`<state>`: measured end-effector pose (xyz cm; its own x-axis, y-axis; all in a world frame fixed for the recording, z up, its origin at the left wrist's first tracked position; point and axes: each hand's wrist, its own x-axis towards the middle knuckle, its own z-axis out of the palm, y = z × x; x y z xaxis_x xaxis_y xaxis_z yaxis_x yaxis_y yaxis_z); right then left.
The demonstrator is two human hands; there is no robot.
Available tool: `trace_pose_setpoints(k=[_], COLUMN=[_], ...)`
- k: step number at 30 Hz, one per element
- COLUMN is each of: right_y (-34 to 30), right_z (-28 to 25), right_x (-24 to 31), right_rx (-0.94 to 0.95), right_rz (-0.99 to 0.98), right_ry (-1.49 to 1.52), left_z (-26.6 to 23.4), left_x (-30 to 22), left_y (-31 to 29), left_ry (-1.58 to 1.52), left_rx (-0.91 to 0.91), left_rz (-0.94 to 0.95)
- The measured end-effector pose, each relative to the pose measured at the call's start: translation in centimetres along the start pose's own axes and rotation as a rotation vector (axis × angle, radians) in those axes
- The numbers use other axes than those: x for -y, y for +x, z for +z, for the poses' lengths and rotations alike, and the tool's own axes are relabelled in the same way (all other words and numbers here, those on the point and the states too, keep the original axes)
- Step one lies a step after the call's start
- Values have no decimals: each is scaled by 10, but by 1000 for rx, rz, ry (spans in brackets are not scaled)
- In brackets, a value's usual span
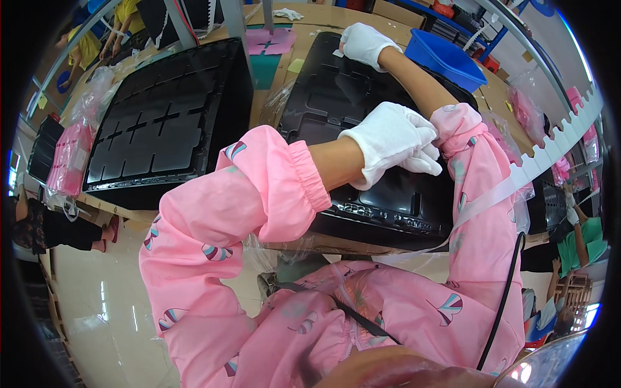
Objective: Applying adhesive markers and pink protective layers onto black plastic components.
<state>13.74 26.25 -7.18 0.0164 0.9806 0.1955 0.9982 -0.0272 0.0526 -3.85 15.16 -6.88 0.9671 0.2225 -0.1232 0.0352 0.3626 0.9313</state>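
A black plastic crate (336, 107) with a moulded, glossy surface lies in front of me on the table. My left hand (391, 143), in a white glove, is over the crate's middle, close to my right sleeve cuff. Its fingers are bent together, and anything between them is hidden. Farther off, my right hand (365, 45), also gloved in white, is at the crate's far edge with its fingers curled in. A small white piece (338, 53) shows by its fingertips; whether they grip it cannot be made out.
Another black crate (152, 123) stands to the left. A blue bin (445, 59) sits beyond my right forearm. A pale notched strip (550, 152) slants across the right side. Pink bagged goods (69, 158) lie at far left. Other people work at both sides.
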Motion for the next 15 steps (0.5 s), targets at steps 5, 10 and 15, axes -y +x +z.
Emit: trace_pose_setpoints(k=[5, 10, 15], right_y=[-11, -17, -21], right_z=[-1, -1, 2], right_x=[13, 14, 10], right_rx=[-74, -129, -120], right_rz=[41, -11, -68], right_ry=[4, -12, 149], left_z=[-1, -2, 1], left_x=[0, 1, -1], left_y=[-1, -1, -3], left_ry=[-35, -40, -41], left_rx=[5, 19, 9], left_rz=[-9, -11, -47])
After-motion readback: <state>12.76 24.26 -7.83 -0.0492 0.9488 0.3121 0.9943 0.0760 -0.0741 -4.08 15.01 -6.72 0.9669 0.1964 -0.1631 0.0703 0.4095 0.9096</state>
